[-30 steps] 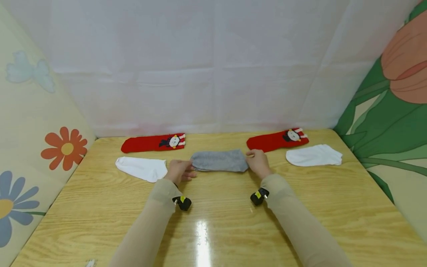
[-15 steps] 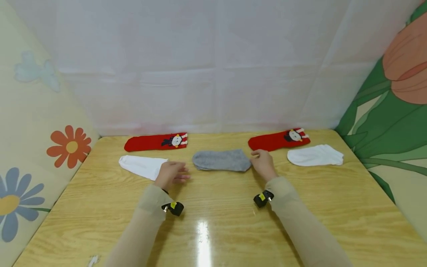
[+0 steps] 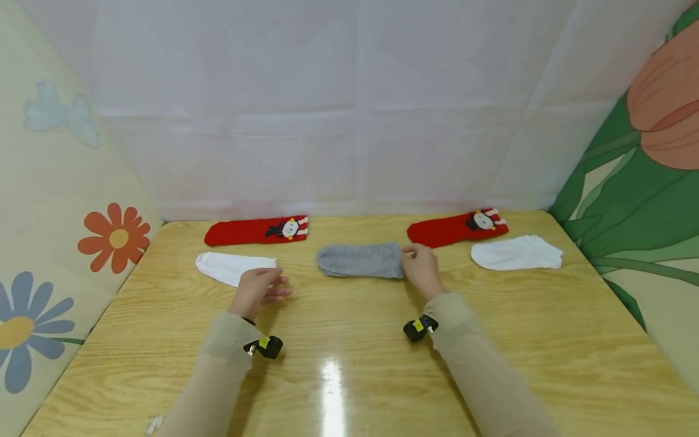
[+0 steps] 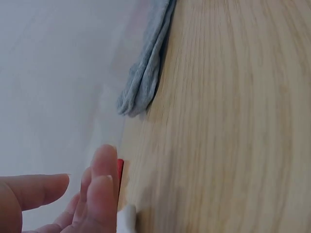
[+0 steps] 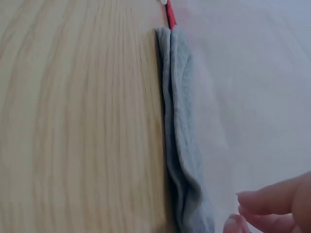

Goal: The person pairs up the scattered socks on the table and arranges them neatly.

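Grey ankle socks lie flat at the middle of the table, toe end to the left; the wrist views show two layers, one on the other. My right hand is at their right end, its fingertips beside the edge; in the right wrist view no fabric shows between thumb and fingers. My left hand hovers with nothing in it, fingers extended, in front of a white sock whose near right part it covers. In the left wrist view, the grey socks are well apart from the left fingertips.
Along the back lie two red socks with a cartoon figure, one left, one right. A second white sock is at the right. A white cloth rises behind the wooden table; flowered panels flank it.
My left hand has left the grey socks' toe end and moved left and toward me. The right hand shifted slightly right, then back left against the socks' right end.
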A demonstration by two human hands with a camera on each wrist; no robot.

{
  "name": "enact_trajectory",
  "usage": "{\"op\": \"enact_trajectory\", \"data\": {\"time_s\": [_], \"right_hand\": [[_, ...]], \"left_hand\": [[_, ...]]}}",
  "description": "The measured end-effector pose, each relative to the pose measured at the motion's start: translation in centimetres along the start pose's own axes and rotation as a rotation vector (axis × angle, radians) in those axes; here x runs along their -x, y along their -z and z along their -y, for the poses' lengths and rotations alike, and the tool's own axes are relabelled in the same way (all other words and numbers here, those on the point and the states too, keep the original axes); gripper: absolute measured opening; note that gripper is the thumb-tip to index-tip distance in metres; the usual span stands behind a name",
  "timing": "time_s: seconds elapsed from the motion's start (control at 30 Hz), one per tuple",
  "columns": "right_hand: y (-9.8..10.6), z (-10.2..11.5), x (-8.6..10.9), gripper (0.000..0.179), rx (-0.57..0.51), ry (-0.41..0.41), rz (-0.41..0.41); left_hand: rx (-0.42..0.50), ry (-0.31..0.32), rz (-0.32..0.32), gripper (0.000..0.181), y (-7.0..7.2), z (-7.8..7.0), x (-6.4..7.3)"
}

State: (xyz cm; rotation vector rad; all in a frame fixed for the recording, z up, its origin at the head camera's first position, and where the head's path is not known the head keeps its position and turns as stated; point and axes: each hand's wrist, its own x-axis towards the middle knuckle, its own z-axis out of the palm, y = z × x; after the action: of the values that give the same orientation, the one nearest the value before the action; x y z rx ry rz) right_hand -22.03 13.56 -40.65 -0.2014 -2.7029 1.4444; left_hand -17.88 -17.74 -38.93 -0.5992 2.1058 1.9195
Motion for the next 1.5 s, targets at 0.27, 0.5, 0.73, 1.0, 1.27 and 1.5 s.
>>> {"op": "enact_trajectory", "data": {"time_s": [0.27,0.5,0.73,1.0,1.27,1.5], "right_hand": [[-2.0,1.1,0.9,0.025,-0.073,-0.002,0.026],[-3.7,1.9,1.7,0.023,-0.105,0.024,0.031],[-4.8,2.7,2.2,0.022,-0.094,0.027,0.033],[-6.2,3.2,2.6,0.020,-0.104,0.038,0.045],[-7.4,4.4,3.2,0.022,-0.111,0.050,0.068],[-8.7,5.0,3.6,0.020,-0.122,0.080,0.082]], "left_hand": [[-0.014,0.002,-0.039,0.048,1.7,0.3,0.4],[-0.011,-0.018,-0.048,0.050,3.2,0.6,0.7],[-0.008,-0.019,-0.061,0.051,4.5,1.0,0.9],[0.023,-0.005,-0.070,0.051,5.4,1.3,1.1],[0.031,0.013,-0.073,0.053,6.5,1.5,1.2],[0.049,0.029,-0.091,0.053,7.4,1.4,1.2]]}}
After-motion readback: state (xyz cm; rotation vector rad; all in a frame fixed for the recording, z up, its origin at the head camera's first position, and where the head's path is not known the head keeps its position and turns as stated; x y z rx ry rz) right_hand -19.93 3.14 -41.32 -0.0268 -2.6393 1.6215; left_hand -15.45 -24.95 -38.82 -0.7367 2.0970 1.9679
